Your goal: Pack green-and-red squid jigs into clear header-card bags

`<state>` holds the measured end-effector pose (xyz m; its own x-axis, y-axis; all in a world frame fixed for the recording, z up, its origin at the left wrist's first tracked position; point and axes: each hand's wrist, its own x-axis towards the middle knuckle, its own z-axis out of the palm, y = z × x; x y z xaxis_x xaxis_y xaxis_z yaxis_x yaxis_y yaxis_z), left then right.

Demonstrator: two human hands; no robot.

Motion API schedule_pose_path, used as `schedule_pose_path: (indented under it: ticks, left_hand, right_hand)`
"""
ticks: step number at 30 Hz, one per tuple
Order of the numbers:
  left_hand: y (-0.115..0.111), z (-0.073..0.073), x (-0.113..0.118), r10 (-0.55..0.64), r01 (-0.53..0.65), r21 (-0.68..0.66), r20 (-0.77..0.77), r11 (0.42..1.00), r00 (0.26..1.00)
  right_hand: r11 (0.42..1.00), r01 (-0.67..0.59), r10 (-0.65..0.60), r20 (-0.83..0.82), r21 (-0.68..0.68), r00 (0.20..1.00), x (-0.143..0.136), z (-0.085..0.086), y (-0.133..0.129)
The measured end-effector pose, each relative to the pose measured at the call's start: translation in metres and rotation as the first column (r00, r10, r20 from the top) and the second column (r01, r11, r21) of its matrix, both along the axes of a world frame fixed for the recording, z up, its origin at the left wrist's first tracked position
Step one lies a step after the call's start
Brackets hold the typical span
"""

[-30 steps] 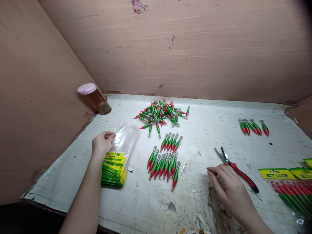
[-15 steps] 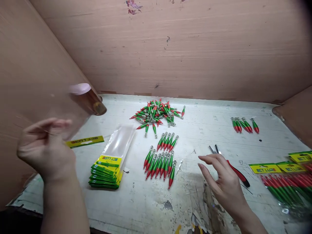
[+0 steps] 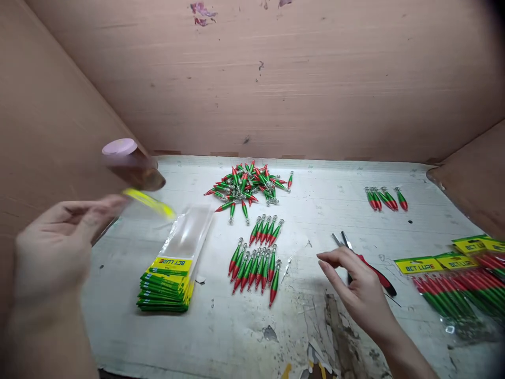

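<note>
My left hand point(image 3: 59, 247) is raised at the left, blurred, its fingers closed at the near end of a yellow header card point(image 3: 150, 204). The card is smeared and seen almost edge-on; any clear bag attached to it is hard to make out. To the right of that hand lies a stack of clear plastic bags point(image 3: 193, 223) with yellow-and-green headers. My right hand point(image 3: 359, 284) hovers with thumb and forefinger apart, holding nothing, partly covering red-handled pliers point(image 3: 379, 275). Red-and-green squid lures point(image 3: 256, 268) lie in two rows between the hands.
A heap of loose lures point(image 3: 248, 184) lies at the back, and several more lures point(image 3: 384, 199) sit at the back right. Filled lure packs point(image 3: 445, 289) overlap at the right edge. A brown jar-like container point(image 3: 138, 171) stands left, near the cardboard wall point(image 3: 252, 95).
My left hand has shifted left, and the yellow header has swung up, turning from face-on to nearly edge-on. My right hand keeps its pose by the pliers. The view has moved slightly.
</note>
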<state>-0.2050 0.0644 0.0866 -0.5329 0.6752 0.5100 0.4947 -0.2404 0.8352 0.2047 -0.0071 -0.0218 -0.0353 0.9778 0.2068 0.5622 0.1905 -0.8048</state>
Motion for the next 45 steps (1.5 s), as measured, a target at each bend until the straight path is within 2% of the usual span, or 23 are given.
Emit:
schedule_pose_path:
  ticks: [2,4,6,8,9,11,13,15,17,19,22,25,27,29,30,33,34,35,37,38,41,42,45]
  left_hand:
    - [-0.013,-0.009,0.036,-0.306,0.319,-0.106,0.129,0.942,0.943]
    - [-0.022,-0.019,0.073,-0.463,0.488,-0.225,0.157,0.843,0.872]
    - [-0.025,-0.028,0.105,-0.635,0.677,-0.354,0.245,0.645,0.733]
    - [-0.025,-0.037,0.129,-0.712,0.796,-0.383,0.371,0.468,0.597]
    - [-0.025,-0.042,0.137,-0.715,0.834,-0.365,0.437,0.414,0.546]
    - [-0.027,-0.053,0.148,-0.697,0.882,-0.322,0.541,0.345,0.471]
    - [-0.035,-0.065,0.156,-0.657,0.909,-0.284,0.629,0.304,0.416]
    - [-0.048,-0.079,0.162,-0.583,0.919,-0.267,0.712,0.292,0.392]
    - [-0.063,-0.094,0.168,-0.505,0.899,-0.31,0.748,0.308,0.431]
    - [-0.076,-0.108,0.174,-0.441,0.867,-0.387,0.749,0.315,0.495]
    - [-0.088,-0.121,0.181,-0.38,0.857,-0.427,0.77,0.29,0.512]
    - [-0.093,-0.121,0.184,-0.335,0.871,-0.424,0.806,0.248,0.488]
    - [-0.093,-0.116,0.186,-0.345,0.872,-0.436,0.802,0.222,0.488]
    - [-0.093,-0.111,0.187,-0.378,0.886,-0.41,0.801,0.219,0.464]
    - [-0.093,-0.11,0.188,-0.385,0.906,-0.37,0.821,0.205,0.423]
    - [-0.093,-0.112,0.189,-0.372,0.968,-0.241,0.894,0.073,0.251]
    - [-0.092,-0.113,0.188,-0.364,0.97,-0.239,0.901,0.035,0.235]
    - [-0.092,-0.115,0.187,-0.364,0.964,-0.265,0.896,0.017,0.253]
    - [-0.091,-0.117,0.185,-0.378,0.946,-0.324,0.874,0.014,0.305]
    - [-0.09,-0.118,0.184,-0.38,0.948,-0.318,0.877,-0.002,0.294]
    - [-0.089,-0.118,0.182,-0.335,0.972,-0.21,0.928,-0.103,0.164]
    - [-0.089,-0.119,0.182,-0.322,0.975,-0.2,0.933,-0.1,0.159]
    - [-0.091,-0.119,0.181,-0.308,0.971,-0.236,0.927,-0.041,0.212]
  right_hand:
    - [0.995,-0.097,0.094,-0.097,-0.03,0.991,-0.008,0.012,0.007]
    - [0.968,-0.248,0.229,-0.254,-0.045,0.94,-0.019,0.027,0.019]
    - [0.922,-0.38,0.302,-0.47,-0.077,0.829,-0.033,0.041,0.032]
    - [0.907,-0.402,0.237,-0.636,-0.125,0.734,-0.044,0.049,0.043]
    - [0.915,-0.376,0.187,-0.674,-0.145,0.715,-0.048,0.052,0.047]
    - [0.931,-0.326,0.134,-0.68,-0.163,0.721,-0.052,0.052,0.049]
    - [0.912,-0.364,0.173,-0.63,-0.187,0.757,-0.051,0.049,0.042]
    - [0.878,-0.417,0.239,-0.54,-0.235,0.807,-0.047,0.043,0.029]
    - [0.899,-0.377,0.253,-0.434,-0.225,0.865,-0.041,0.035,0.014]
    - [0.936,-0.323,0.25,-0.376,-0.143,0.892,-0.034,0.024,0.0]
    - [0.919,-0.392,0.337,-0.433,-0.042,0.836,-0.023,0.011,-0.017]
    - [0.85,-0.525,0.442,-0.476,-0.05,0.76,-0.016,0.008,-0.026]
    - [0.824,-0.558,0.489,-0.376,-0.097,0.787,-0.015,0.009,-0.028]
    - [0.841,-0.531,0.502,-0.213,-0.107,0.838,-0.016,0.012,-0.027]
    - [0.855,-0.51,0.494,-0.157,-0.093,0.855,-0.016,0.012,-0.027]
    - [0.872,-0.486,0.474,-0.148,-0.056,0.868,-0.016,0.013,-0.025]
    - [0.87,-0.489,0.475,-0.161,-0.061,0.865,-0.016,0.012,-0.025]
    - [0.867,-0.493,0.478,-0.163,-0.067,0.863,-0.016,0.012,-0.025]
    - [0.866,-0.494,0.485,-0.115,-0.07,0.867,-0.016,0.013,-0.024]
    - [0.863,-0.5,0.496,-0.076,-0.065,0.865,-0.017,0.015,-0.024]
    - [0.828,-0.56,0.56,0.042,-0.032,0.827,-0.021,0.023,-0.021]
    - [0.804,-0.594,0.594,0.062,-0.023,0.802,-0.021,0.026,-0.02]
    - [0.757,-0.653,0.653,0.069,-0.033,0.754,-0.021,0.031,-0.017]
